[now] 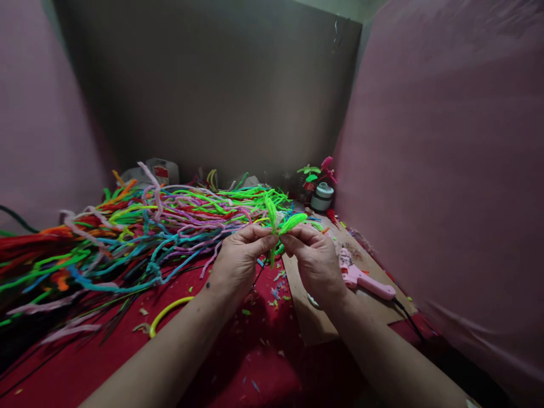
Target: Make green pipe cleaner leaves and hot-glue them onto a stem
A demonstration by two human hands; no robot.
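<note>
My left hand (244, 252) and my right hand (317, 258) meet in the middle, fingertips almost touching. Between them is a bright green pipe-cleaner flower (293, 222) with petal- or leaf-shaped loops and a whitish part at its centre. My left thumb and forefinger pinch it near its base, where a thin dark stem hangs down. The right thumb and fingers are closed on the base of the loop that leans right. Behind and left of my hands spreads a large heap of loose pipe cleaners (178, 226) in many colours.
A pink hot glue gun (369, 283) lies on a brown board (314, 323) at the right, its black cord trailing off. A yellow ring (168, 311) sits on the red cloth (238, 362) among scraps. A small white pot (322, 197) stands at the back, with pink walls on both sides.
</note>
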